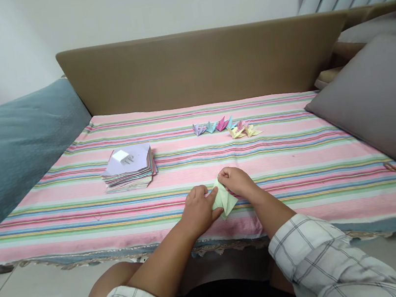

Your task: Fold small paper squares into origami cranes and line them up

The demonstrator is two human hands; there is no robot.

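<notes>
A pale green sheet of origami paper (227,200), folded into a pointed shape, lies near the front edge of the striped cloth. My left hand (200,207) grips its left side, thumb and forefinger on the paper. At the top corner, my right hand (236,181) pinches the paper between thumb and curled fingers. Farther back sit several folded paper cranes, among them a purple one (198,129), a magenta one (222,124) and a yellow one (253,131).
A stack of square coloured paper (130,168) stands at the left with a white plug adapter (122,156) on top. Striped cloth (78,196) covers the seat. A grey cushion (380,96) leans at the right, and a brown backrest (201,68) rises behind.
</notes>
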